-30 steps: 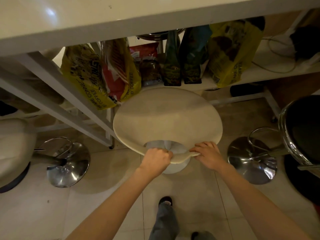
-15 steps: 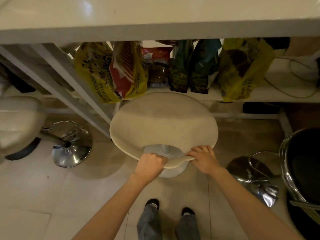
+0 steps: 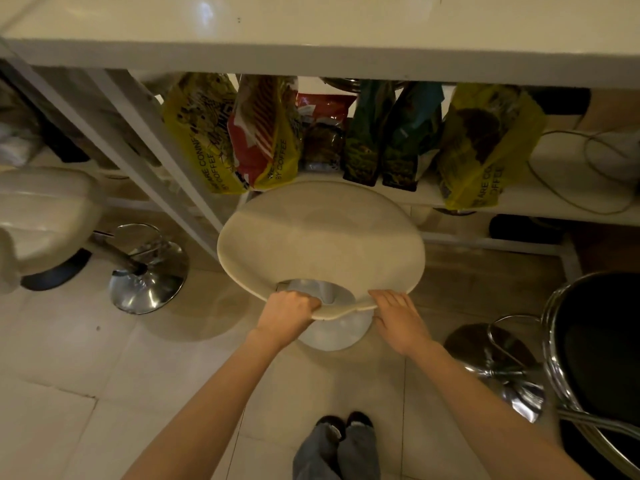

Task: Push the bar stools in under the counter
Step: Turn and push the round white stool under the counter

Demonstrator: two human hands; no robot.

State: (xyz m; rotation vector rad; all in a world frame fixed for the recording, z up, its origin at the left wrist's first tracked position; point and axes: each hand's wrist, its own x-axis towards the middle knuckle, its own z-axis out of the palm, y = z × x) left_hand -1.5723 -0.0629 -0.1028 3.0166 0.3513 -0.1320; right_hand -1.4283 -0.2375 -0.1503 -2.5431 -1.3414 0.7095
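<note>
Three stools stand before us at the white counter [image 3: 311, 29], whose pale top fills the upper part of the view. Beneath it runs a white shelf [image 3: 568, 206] holding a row of coffee bags [image 3: 204, 133], yellow, red and dark green, upright and leaning on one another. We see the beige stool [image 3: 322, 244] in the middle, its round seat lying with the far edge just under the shelf's front lip and the near edge toward us, its pale base partly hidden below. To the left sits a white stool [image 3: 41, 213] with a chrome base [image 3: 149, 271] on the tiled floor [image 3: 69, 375], well apart from the middle one. To the right, a black stool [image 3: 595, 341] with a chrome rim stands close to us, its shiny foot beside it. Our left hand [image 3: 287, 315] grips the near rim of the beige seat at the cut-out, fingers curled round the edge. Our right hand [image 3: 398, 320] rests at the same rim just beside it, fingers nearly straight and laid over the top of the edge, thumb below. Between our forearms, two dark shoes [image 3: 343, 422] show below.
</note>
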